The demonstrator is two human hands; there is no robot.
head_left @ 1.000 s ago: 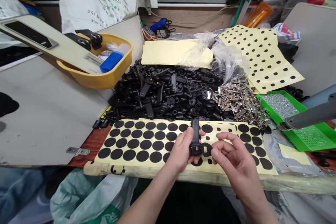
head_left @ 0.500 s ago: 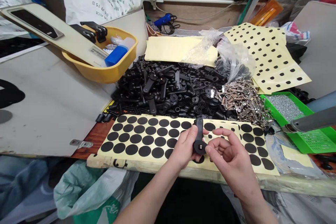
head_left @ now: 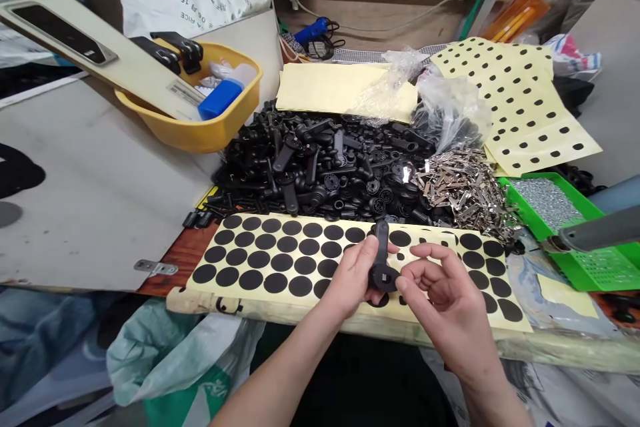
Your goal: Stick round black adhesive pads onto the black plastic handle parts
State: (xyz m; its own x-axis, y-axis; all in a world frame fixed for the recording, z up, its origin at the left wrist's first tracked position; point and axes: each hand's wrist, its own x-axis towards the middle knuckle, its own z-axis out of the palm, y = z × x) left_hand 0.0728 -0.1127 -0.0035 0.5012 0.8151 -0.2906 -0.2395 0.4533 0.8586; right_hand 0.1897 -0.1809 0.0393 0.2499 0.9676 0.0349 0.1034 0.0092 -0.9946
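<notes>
My left hand (head_left: 353, 273) is closed around a black plastic crank handle (head_left: 381, 243), its narrow arm pointing away from me and its round end nearest me. A black round sticker (head_left: 391, 282) lies over that round end, its edge reaching out to the right, and a small square of metal shows in the middle. My right hand (head_left: 445, 293) pinches the sticker's right edge between thumb and fingertip, its other fingers curled. Beneath both hands lies a pale yellow sheet (head_left: 210, 288) with rows of black round stickers; small black dots remain where some are gone.
Beyond the sheet are a heap of black plastic parts (head_left: 310, 167) and a pile of small metal pieces (head_left: 465, 193). A green tray (head_left: 543, 213) holds tiny silvery parts at right. A yellow basket (head_left: 200, 137) hangs at left; dotted yellow sheets (head_left: 520, 107) lie at the back right.
The sticker's edge reaches further right from the handle's round end, and my right hand has shifted slightly right with it. My left hand keeps its hold. The camera view has shifted slightly.
</notes>
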